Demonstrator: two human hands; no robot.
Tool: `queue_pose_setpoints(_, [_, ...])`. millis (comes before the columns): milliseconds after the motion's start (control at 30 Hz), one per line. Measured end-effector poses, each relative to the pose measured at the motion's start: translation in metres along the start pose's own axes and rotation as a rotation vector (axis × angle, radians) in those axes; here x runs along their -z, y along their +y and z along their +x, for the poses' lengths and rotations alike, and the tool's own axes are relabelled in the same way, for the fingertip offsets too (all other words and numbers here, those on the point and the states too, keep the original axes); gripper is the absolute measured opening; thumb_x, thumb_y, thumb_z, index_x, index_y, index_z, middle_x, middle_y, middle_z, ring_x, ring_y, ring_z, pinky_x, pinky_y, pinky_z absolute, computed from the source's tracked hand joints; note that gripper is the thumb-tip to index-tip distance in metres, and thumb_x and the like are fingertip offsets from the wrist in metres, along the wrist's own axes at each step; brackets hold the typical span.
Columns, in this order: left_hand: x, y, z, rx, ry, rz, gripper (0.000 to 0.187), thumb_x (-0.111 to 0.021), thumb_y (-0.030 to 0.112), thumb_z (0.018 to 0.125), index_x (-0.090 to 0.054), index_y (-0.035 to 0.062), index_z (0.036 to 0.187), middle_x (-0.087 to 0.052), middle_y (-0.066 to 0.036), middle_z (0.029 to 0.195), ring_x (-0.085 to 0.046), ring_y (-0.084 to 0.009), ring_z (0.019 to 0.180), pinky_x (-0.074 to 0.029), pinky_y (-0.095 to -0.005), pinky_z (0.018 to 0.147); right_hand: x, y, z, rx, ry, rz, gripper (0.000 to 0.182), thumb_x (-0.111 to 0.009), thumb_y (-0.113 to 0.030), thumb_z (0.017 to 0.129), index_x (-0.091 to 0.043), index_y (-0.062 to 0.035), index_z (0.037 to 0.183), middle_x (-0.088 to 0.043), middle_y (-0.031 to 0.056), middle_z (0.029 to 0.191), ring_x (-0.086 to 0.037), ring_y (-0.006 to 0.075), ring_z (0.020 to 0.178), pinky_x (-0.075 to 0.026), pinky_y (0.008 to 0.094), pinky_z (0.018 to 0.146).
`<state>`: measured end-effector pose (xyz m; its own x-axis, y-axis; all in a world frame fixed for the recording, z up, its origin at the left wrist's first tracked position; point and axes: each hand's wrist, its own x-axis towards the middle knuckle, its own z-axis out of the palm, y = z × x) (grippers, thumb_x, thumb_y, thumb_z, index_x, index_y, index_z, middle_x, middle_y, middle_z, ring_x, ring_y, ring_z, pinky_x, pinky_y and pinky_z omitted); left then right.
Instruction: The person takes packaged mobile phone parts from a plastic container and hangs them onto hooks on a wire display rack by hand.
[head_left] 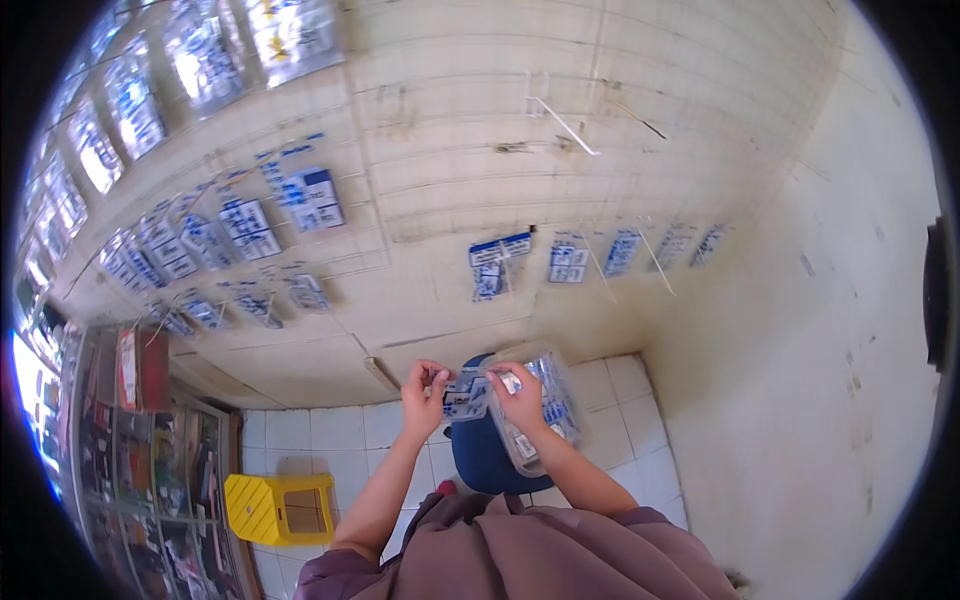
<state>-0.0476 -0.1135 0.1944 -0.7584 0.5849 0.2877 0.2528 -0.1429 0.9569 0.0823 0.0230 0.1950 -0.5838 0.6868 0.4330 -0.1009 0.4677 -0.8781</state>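
Observation:
Between my two hands is a clear plastic packet (465, 396) with blue print and something dark inside. My left hand (424, 396) pinches its left edge, thumb against fingers. At its upper right edge, my right hand (519, 394) is closed on the same packet. Just beneath my right hand stands a clear plastic box (571, 440) filled with similar blue-and-white packets (548, 391). The box rests on a dark blue seat (477, 455). What exactly the packet contains is too small to make out.
Blue-and-white packets (249, 229) hang on hooks along the slatted wall (440, 130). Bare metal hooks (568, 127) jut out ahead. A yellow plastic stool (262, 508) stands on the tiled floor at left, near a glass-fronted cabinet (170, 470). A plain wall (800, 400) bounds the right.

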Motion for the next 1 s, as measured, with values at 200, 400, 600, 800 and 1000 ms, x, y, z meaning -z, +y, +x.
queue_pose_setpoints(200, [0.046, 0.047, 0.015, -0.06, 0.12, -0.162, 0.008, -0.055, 0.008, 0.099, -0.052, 0.0021, 0.095, -0.068, -0.007, 0.088, -0.063, -0.0112, 0.082, -0.049, -0.0259, 0.077, -0.046, -0.035, 0.027, -0.008, -0.067, 0.223, 0.013, -0.072, -0.008, 0.088, -0.067, 0.0018, 0.095, -0.071, 0.0067, 0.09, -0.065, 0.0129, 0.088, -0.051, 0.0269, 0.08])
queue_pose_setpoints(400, [0.074, 0.076, 0.045, -0.137, 0.175, -0.149, 0.011, -0.058, 0.011, 0.099, -0.053, 0.0024, 0.093, -0.066, -0.005, 0.086, -0.063, -0.0106, 0.083, -0.048, -0.0252, 0.077, -0.071, -0.09, 0.064, 0.048, -0.065, 0.278, 0.01, -0.07, -0.007, 0.089, -0.068, 0.0018, 0.094, -0.069, 0.0046, 0.086, -0.062, 0.0102, 0.083, -0.049, 0.0249, 0.077])
queue_pose_setpoints(600, [0.077, 0.099, 0.066, -0.239, 0.202, -0.01, 0.011, -0.06, 0.01, 0.097, -0.055, 0.0014, 0.093, -0.063, -0.004, 0.08, -0.063, -0.0114, 0.079, -0.049, -0.0265, 0.076, -0.083, -0.109, 0.084, 0.191, 0.117, 0.192, 0.01, -0.072, -0.006, 0.087, -0.069, 0.0016, 0.092, -0.07, 0.0051, 0.085, -0.06, 0.0101, 0.078, -0.048, 0.0248, 0.075])
queue_pose_setpoints(800, [0.076, 0.098, 0.082, -0.248, 0.154, 0.001, 0.01, -0.061, 0.009, 0.096, -0.056, 0.0012, 0.094, -0.061, -0.003, 0.08, -0.064, -0.0116, 0.081, -0.048, -0.0262, 0.076, -0.087, -0.105, 0.098, 0.241, 0.216, 0.134, 0.01, -0.073, -0.007, 0.085, -0.069, 0.0003, 0.09, -0.07, 0.0071, 0.083, -0.062, 0.0132, 0.074, -0.048, 0.0267, 0.071])
queue_pose_setpoints(1000, [0.079, 0.088, 0.089, -0.232, 0.102, 0.014, 0.01, -0.061, 0.009, 0.096, -0.057, 0.0006, 0.094, -0.06, -0.003, 0.08, -0.064, -0.0125, 0.081, -0.049, -0.0266, 0.076, -0.091, -0.096, 0.101, 0.225, 0.214, 0.111, 0.008, -0.073, -0.006, 0.085, -0.069, 0.0005, 0.09, -0.07, 0.0078, 0.082, -0.062, 0.0137, 0.074, -0.049, 0.0266, 0.071])
